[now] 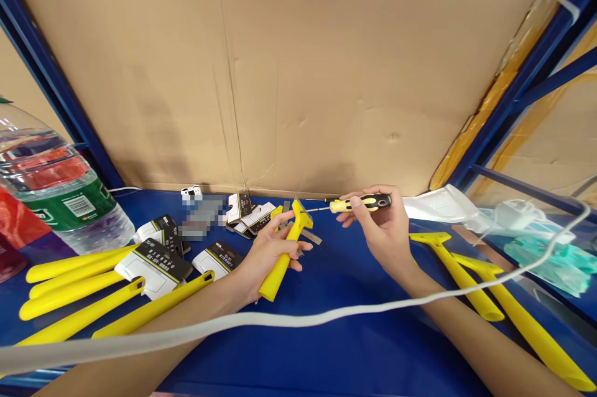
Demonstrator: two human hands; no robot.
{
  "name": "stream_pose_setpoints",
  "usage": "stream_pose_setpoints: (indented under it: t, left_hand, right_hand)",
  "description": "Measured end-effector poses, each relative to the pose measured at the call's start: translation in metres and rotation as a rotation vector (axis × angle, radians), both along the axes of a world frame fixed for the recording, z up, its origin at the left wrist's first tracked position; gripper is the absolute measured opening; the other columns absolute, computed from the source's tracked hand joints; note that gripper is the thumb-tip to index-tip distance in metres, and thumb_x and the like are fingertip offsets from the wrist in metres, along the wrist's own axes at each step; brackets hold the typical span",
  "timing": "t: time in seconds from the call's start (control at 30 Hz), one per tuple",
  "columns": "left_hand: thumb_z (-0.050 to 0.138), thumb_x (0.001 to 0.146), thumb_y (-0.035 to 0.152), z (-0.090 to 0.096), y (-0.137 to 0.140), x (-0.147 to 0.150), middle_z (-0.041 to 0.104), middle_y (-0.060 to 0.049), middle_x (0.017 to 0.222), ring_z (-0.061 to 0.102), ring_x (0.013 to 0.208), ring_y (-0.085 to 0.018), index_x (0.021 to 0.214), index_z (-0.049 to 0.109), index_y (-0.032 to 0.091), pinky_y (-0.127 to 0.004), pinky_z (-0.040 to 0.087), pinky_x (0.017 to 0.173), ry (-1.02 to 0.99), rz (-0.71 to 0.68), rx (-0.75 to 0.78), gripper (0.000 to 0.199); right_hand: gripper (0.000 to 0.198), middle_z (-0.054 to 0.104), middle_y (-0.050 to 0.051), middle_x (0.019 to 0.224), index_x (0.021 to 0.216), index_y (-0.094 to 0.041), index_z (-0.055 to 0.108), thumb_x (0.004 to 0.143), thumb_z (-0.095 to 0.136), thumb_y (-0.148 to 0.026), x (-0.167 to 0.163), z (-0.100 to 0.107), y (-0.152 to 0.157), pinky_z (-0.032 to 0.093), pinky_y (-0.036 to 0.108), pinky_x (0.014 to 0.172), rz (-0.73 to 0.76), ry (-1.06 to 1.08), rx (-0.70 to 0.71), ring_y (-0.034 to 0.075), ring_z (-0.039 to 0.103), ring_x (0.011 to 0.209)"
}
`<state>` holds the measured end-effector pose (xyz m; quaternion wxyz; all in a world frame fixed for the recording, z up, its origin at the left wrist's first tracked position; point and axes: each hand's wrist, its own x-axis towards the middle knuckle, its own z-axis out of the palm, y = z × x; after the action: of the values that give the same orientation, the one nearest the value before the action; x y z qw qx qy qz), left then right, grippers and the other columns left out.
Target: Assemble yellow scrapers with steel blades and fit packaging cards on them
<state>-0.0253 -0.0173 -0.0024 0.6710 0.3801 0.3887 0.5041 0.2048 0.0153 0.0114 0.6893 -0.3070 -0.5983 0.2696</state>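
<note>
A yellow scraper (pixel 278 272) lies across the fingers of my left hand (pixel 265 246), its head up and its handle pointing down toward me. My right hand (pixel 383 223) is wrapped round the yellow-and-black handle of a screwdriver (pixel 347 205). The screwdriver's thin shaft points left, and its tip is at the scraper's head; whether it sits in a screw is too small to tell. Just behind the scraper, flat metal blades (pixel 311 236) rest on the blue surface. Boxed black-and-white packages (pixel 254 218) stand beyond my left hand.
Several yellow handles (pixel 79 285) and card packages (pixel 156 266) lie at left, beside a large water bottle (pixel 69 191). More yellow scrapers (pixel 471 282) lie at right, near a white tray (pixel 441 203) and green plastic bags (pixel 550 260). A white cable (pixel 298 320) crosses the foreground; cardboard (pixel 326 86) stands behind.
</note>
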Motion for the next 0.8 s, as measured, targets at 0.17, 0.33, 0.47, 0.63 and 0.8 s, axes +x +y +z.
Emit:
stream_pose_setpoints:
  t: [0.17,0.33,0.47,0.63,0.8]
  left_hand:
    - [0.073,0.059,-0.002,0.0,0.0,0.001,0.074,-0.018,0.148,0.084,0.096,-0.024,0.154,0.063,0.021,-0.021,0.057,0.05,-0.005,-0.002,-0.013,0.098]
    - [0.072,0.06,-0.002,0.001,0.0,-0.001,0.075,-0.017,0.143,0.084,0.099,-0.024,0.154,0.064,0.022,-0.02,0.057,0.052,-0.014,0.0,-0.031,0.098]
    - [0.071,0.061,-0.002,0.001,0.001,-0.001,0.076,-0.017,0.141,0.084,0.101,-0.025,0.156,0.062,0.023,-0.02,0.057,0.052,-0.004,-0.015,-0.043,0.099]
    - [0.072,0.06,-0.001,0.002,0.001,-0.002,0.075,-0.016,0.142,0.084,0.102,-0.025,0.156,0.062,0.023,-0.02,0.057,0.052,-0.001,-0.013,-0.045,0.099]
    - [0.072,0.059,-0.002,0.005,0.001,-0.002,0.074,-0.015,0.142,0.084,0.1,-0.023,0.153,0.062,0.023,-0.02,0.058,0.053,-0.022,0.021,-0.035,0.098]
  right_hand:
    - [0.044,0.088,0.003,0.104,0.11,-0.029,0.057,0.099,0.093,-0.052,0.002,0.004,-0.003,0.07,0.035,0.064,-0.025,-0.027,0.013,0.018,0.082,0.062]
    - [0.045,0.09,0.005,0.113,0.109,-0.03,0.056,0.099,0.094,-0.051,0.005,0.004,-0.005,0.075,0.039,0.076,0.045,-0.064,0.023,0.021,0.086,0.076]
    - [0.045,0.088,0.004,0.107,0.108,-0.028,0.06,0.097,0.095,-0.055,0.007,0.005,-0.002,0.069,0.035,0.058,0.034,-0.065,-0.016,0.019,0.081,0.062]
    - [0.05,0.088,0.004,0.107,0.109,-0.028,0.058,0.096,0.095,-0.059,0.009,0.004,0.005,0.069,0.034,0.063,0.004,-0.038,-0.055,0.017,0.08,0.062]
    - [0.051,0.088,0.005,0.111,0.111,-0.028,0.061,0.094,0.094,-0.063,0.01,0.001,0.008,0.065,0.034,0.058,-0.024,-0.064,-0.115,0.015,0.075,0.057]
